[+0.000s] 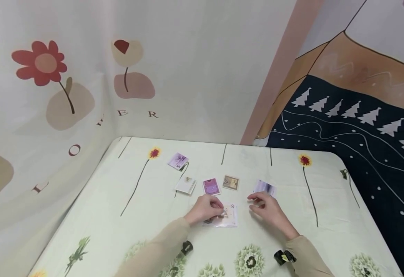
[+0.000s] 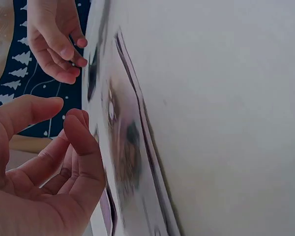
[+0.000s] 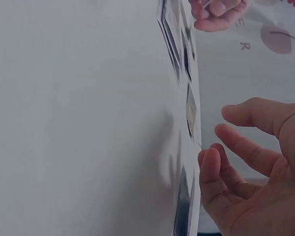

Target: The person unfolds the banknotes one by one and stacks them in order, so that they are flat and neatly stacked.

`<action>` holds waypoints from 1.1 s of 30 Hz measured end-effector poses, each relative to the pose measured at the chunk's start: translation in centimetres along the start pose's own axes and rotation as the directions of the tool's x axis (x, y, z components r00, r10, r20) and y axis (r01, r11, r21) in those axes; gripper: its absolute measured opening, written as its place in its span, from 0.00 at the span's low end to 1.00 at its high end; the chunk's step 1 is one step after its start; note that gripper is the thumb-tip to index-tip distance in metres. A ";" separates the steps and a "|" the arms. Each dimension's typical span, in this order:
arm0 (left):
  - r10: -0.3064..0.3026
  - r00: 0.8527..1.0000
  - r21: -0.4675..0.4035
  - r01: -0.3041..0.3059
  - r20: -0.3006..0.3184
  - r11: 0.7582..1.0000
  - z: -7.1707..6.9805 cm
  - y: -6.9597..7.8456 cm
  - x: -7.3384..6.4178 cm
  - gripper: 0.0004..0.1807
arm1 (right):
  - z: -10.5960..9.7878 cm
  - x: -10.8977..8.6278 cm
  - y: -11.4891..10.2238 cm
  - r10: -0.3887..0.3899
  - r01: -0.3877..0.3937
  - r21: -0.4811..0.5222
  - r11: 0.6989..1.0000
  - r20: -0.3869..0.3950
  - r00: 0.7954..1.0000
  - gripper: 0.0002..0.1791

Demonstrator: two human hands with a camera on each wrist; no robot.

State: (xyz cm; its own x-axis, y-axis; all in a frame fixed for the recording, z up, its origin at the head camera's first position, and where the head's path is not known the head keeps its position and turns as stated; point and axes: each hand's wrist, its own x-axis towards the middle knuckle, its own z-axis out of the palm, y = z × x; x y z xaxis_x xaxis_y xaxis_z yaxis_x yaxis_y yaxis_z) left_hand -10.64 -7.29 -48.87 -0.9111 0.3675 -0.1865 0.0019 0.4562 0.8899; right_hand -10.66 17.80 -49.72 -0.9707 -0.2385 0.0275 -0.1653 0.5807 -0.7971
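Note:
A small stack of pale, banknote-like paper point(image 1: 231, 217) lies flat on the table, its layered edges showing in the left wrist view. Just over its left part is my left hand point(image 1: 205, 209), fingers curled. In the left wrist view a narrow gap separates the thumb from the fingertips of this hand point(image 2: 54, 167), with nothing visible between. My right hand point(image 1: 269, 211) hovers right of the stack, thumb and fingers apart and holding nothing, as the right wrist view of the hand point(image 3: 255, 162) confirms. A purple-blue paper point(image 1: 265, 186) lies just beyond its fingers.
Behind the stack lie a white paper point(image 1: 186, 185), a magenta one point(image 1: 211, 186) and a brown one point(image 1: 231, 182). Farther back left is a purple note point(image 1: 178, 161). Flowers decorate the white tablecloth point(image 1: 274, 261); a printed curtain point(image 1: 195, 77) hangs behind.

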 end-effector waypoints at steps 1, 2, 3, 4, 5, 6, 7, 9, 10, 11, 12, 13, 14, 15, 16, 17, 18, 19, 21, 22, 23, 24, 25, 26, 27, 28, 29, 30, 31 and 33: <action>0.006 1.000 -0.017 -0.006 -0.001 1.000 0.3 0.1 0.1 0.02 | -0.3 0.0 0.1 0.008 -0.008 -0.002 1.000 -0.018 1.000 0.12; 0.013 1.000 -0.032 -0.013 -0.004 0.999 0.6 0.1 0.3 0.02 | -0.6 0.0 0.3 0.012 -0.012 -0.006 1.000 -0.039 0.999 0.12; 0.015 1.000 -0.055 -0.015 -0.005 0.998 0.9 0.2 0.4 0.02 | -0.8 0.0 0.5 0.019 -0.020 -0.009 1.000 -0.056 0.998 0.12; 0.018 1.000 -0.080 -0.018 -0.006 0.997 1.2 0.3 0.5 0.02 | -1.1 0.1 0.6 0.025 -0.026 -0.011 1.000 -0.069 0.997 0.12; 0.018 1.000 -0.104 -0.018 -0.004 0.994 1.5 0.3 0.6 0.02 | -1.4 0.1 0.8 0.030 -0.031 -0.010 0.999 -0.083 0.996 0.12; 0.019 1.000 -0.123 -0.019 -0.005 0.992 1.8 0.4 0.8 0.03 | -1.7 0.2 0.9 0.038 -0.039 -0.005 0.999 -0.094 0.995 0.12; 0.021 1.000 -0.135 -0.022 -0.008 0.991 2.1 0.5 0.9 0.03 | -2.0 0.2 1.1 0.044 -0.045 -0.004 0.999 -0.102 0.994 0.12; 0.018 1.000 -0.160 -0.020 -0.013 0.987 2.7 0.6 1.1 0.03 | -2.5 0.3 1.3 0.056 -0.056 -0.003 0.998 -0.108 0.993 0.12; 0.017 1.000 -0.161 -0.020 -0.017 0.987 3.0 0.7 1.2 0.03 | -2.8 0.4 1.5 0.063 -0.063 0.000 0.998 -0.108 0.992 0.13; 0.014 1.000 -0.167 -0.017 -0.019 0.986 3.3 0.9 1.3 0.04 | -3.0 0.5 1.6 0.070 -0.071 0.002 0.997 -0.111 0.991 0.13; 0.011 1.000 -0.172 -0.014 -0.020 0.985 3.6 1.0 1.4 0.04 | -3.1 0.6 1.7 0.075 -0.075 0.002 0.997 -0.108 0.991 0.13; 0.004 1.000 -0.180 -0.008 -0.020 0.984 3.8 1.1 1.4 0.04 | -3.3 0.6 1.8 0.079 -0.079 0.001 0.997 -0.107 0.991 0.13; -0.001 1.000 -0.187 -0.003 -0.021 0.982 4.1 1.2 1.5 0.05 | -3.5 0.7 2.0 0.080 -0.080 0.003 0.997 -0.104 0.991 0.13; -0.006 1.000 -0.194 0.002 -0.023 0.981 4.3 1.4 1.6 0.05 | -3.6 0.8 2.1 0.081 -0.081 0.006 0.997 -0.106 0.991 0.13; -0.009 1.000 -0.200 0.003 -0.026 0.980 4.5 1.5 1.7 0.05 | -3.7 0.9 2.3 0.081 -0.080 0.006 0.997 -0.106 0.991 0.13; -0.012 1.000 -0.212 0.006 -0.029 0.977 4.6 1.6 1.8 0.06 | -3.8 0.9 2.5 0.081 -0.081 0.006 0.997 -0.106 0.991 0.13; -0.015 0.999 -0.219 0.007 -0.033 0.976 4.8 1.6 1.9 0.06 | -3.9 1.0 2.7 0.080 -0.080 0.006 0.997 -0.105 0.991 0.14; -0.017 0.999 -0.230 0.007 -0.038 0.973 5.0 1.7 2.0 0.07 | -4.0 1.1 2.9 0.084 -0.084 0.006 0.996 -0.106 0.991 0.14; -0.024 0.999 -0.254 0.012 -0.045 0.967 5.3 1.8 2.3 0.07 | -4.1 1.2 3.4 0.090 -0.090 0.001 0.996 -0.109 0.990 0.14; -0.029 0.998 -0.267 0.015 -0.047 0.963 5.5 1.8 2.4 0.08 | -4.2 1.3 3.7 0.093 -0.094 -0.004 0.996 -0.109 0.990 0.14; -0.036 0.998 -0.287 0.021 -0.048 0.958 5.6 1.9 2.5 0.08 | -4.2 1.4 3.9 0.100 -0.101 -0.006 0.995 -0.108 0.989 0.14; -0.045 0.998 -0.303 0.028 -0.048 0.953 5.8 1.8 2.6 0.09 | -4.3 1.4 4.2 0.104 -0.105 -0.009 0.994 -0.106 0.989 0.14; -0.053 0.997 -0.320 0.034 -0.050 0.947 6.0 1.9 2.7 0.09 | -4.4 1.5 4.4 0.108 -0.110 -0.014 0.994 -0.104 0.989 0.14; -0.061 0.997 -0.334 0.040 -0.051 0.942 6.1 1.9 2.8 0.10 | -4.5 1.6 4.5 0.107 -0.110 -0.022 0.994 -0.101 0.989 0.14; -0.067 0.996 -0.347 0.044 -0.053 0.937 6.3 1.9 2.9 0.10 | -4.5 1.6 4.6 0.105 -0.108 -0.031 0.994 -0.097 0.990 0.14; -0.071 0.996 -0.362 0.047 -0.055 0.931 6.4 2.0 3.0 0.11 | -4.6 1.7 4.7 0.101 -0.105 -0.040 0.994 -0.091 0.991 0.15; -0.074 0.996 -0.376 0.047 -0.059 0.925 6.5 2.1 3.1 0.12 | -4.6 1.8 4.8 0.095 -0.099 -0.050 0.994 -0.085 0.992 0.15; -0.076 0.995 -0.383 0.047 -0.062 0.922 6.7 2.1 3.2 0.13 | -4.7 1.8 4.9 0.086 -0.091 -0.061 0.994 -0.078 0.993 0.15; -0.078 0.995 -0.398 0.045 -0.066 0.916 6.8 2.3 3.3 0.14 | -4.7 1.9 4.9 0.077 -0.082 -0.071 0.994 -0.073 0.994 0.15; -0.079 0.994 -0.415 0.042 -0.071 0.909 7.1 2.4 3.5 0.16 | -4.8 2.1 5.0 0.065 -0.070 -0.078 0.995 -0.065 0.996 0.15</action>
State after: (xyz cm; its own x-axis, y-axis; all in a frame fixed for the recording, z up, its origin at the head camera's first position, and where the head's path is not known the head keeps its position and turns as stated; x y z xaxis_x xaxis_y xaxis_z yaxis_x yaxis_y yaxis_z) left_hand -10.91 0.85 -50.32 -0.9354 0.2722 -0.2259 -0.2080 0.0934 0.9737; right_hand -14.32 23.93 -50.80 -0.9887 -0.1492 0.0150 -0.1101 0.6547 -0.7478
